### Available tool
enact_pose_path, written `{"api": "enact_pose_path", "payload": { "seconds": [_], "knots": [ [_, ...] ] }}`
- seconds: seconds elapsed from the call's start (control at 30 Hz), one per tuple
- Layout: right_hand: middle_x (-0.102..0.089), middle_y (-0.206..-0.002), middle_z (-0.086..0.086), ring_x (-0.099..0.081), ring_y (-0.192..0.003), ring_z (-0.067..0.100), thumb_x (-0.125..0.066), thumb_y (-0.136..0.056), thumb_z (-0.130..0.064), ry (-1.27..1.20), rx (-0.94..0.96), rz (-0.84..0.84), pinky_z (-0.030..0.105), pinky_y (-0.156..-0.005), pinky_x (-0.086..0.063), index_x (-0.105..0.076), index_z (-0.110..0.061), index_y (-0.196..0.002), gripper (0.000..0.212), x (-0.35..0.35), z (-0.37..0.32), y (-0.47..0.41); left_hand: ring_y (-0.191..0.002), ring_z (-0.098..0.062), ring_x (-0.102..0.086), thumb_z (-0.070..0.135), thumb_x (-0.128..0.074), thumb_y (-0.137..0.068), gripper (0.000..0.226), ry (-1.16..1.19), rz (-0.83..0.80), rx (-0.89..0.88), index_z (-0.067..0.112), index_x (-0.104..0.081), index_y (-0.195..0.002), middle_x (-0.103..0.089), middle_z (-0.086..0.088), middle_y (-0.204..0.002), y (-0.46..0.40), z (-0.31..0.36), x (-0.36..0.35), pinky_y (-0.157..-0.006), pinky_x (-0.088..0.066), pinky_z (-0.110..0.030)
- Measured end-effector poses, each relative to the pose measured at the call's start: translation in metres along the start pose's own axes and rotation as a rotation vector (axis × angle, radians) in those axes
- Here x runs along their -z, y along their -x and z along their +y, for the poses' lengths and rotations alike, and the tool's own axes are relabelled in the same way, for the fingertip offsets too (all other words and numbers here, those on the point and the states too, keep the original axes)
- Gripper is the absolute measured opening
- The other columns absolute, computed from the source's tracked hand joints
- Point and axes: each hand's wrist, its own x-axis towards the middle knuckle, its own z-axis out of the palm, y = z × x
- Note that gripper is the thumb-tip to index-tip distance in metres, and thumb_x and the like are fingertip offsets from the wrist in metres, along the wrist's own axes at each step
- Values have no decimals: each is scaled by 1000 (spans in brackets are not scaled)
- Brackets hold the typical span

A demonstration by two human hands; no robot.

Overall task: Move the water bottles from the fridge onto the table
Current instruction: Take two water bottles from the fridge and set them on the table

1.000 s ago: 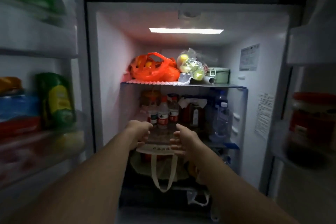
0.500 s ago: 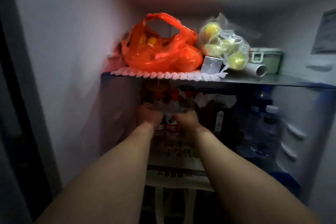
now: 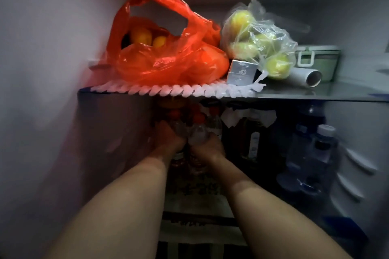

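under the shelf [image 3: 315, 95], hands [image 3: 168, 139] grip bottles [image 3: 197, 135].

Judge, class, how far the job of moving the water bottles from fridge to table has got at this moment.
Done: nothing shows as moved; no table is in view. In hand: the left hand and right hand each grip a red-capped bottle under the shelf. Left: lifting these out and carrying them over, then the blue bottles on the right, if they count.
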Motion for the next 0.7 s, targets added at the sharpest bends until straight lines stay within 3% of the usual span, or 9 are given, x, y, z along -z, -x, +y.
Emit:
{"api": "enact_pose_path", "payload": {
  "seconds": [0.07, 0.1, 0.17, 0.23, 0.37, 0.43, 0.47, 0.57, 0.7],
  "knots": [
    [-67, -113, -2, -66, -103, 22, -70, -71, -53, 27, 13, -21, 28, -87, -50, -61, -28, -122, 57, 14, 8, 12, -119, -38, -57, 49, -60, -81, 55, 50, 20, -9, 11, -61, -121, -60, -21, -129, 13, 1, -2, -98, -45, -37],
    [-68, -104, -4, -66, -94, 19, -72, -69, -51, 28, 33, -13, 29, -82, -51, -63, -30, -110, 47, 22, 14, 19, -120, -37, -57, 46, -65, -76, 56, 115, -33, -30, 12, -62, -120, -60, -19, -128, 19, 1, -4, -101, -45, -39],
    [-68, -87, -11, -66, -82, 12, -76, -64, -45, -23, 44, 53, 29, -74, -53, -59, -31, -86, 31, 40, 28, 36, -115, -30, -62, 33, -80, -67, 46, 273, -173, -55, 21, -66, -109, -66, -9, -117, 35, -2, -8, -94, -50, -33],
    [-66, -81, -16, -64, -78, 7, -78, -58, -41, -107, 32, 122, 25, -68, -53, -56, -34, -81, 33, 59, 38, 58, -103, -19, -66, 28, -86, -62, 42, 403, -256, -58, 30, -64, -97, -68, 4, -101, 58, -5, -11, -85, -51, -26],
    [-69, -87, -11, -68, -83, 10, -87, -59, -29, -206, 9, 128, 26, -76, -57, -60, -33, -86, 39, 85, 39, 103, -86, -14, -66, 30, -88, -55, 46, 442, -276, -41, 30, -64, -94, -64, 16, -81, 103, -6, -2, -74, -52, -24],
    [-71, -86, -8, -72, -86, 14, -90, -60, -25, -225, 38, 84, 20, -68, -58, -63, -28, -91, 40, 97, 36, 128, -92, -16, -69, 27, -91, -55, 49, 491, -321, -15, 24, -67, -97, -71, 5, -93, 121, -6, 15, -82, -57, -30],
    [-69, -85, -9, -71, -85, 12, -91, -60, -27, -208, 75, 60, 19, -65, -56, -63, -27, -91, 42, 102, 33, 143, -93, -15, -70, 26, -91, -55, 50, 508, -312, -14, 22, -67, -98, -72, 5, -95, 130, -8, 28, -79, -57, -27],
    [-70, -88, -8, -70, -85, 10, -94, -57, -31, -214, 179, -58, 21, -67, -58, -63, -26, -92, 47, 112, 12, 189, -79, -2, -67, 32, -89, -50, 41, 490, -201, -36, 30, -63, -82, -69, 16, -82, 164, -10, 81, -60, -49, -13],
    [-75, -101, 6, -74, -91, 21, -92, -65, -21, -324, 246, -253, 35, -79, -62, -68, -12, -108, 50, 116, -18, 259, -69, 1, -66, 35, -90, -50, 36, 467, -80, -85, 30, -64, -75, -71, 13, -75, 225, -10, 158, -60, -54, -16]
  ]
}}
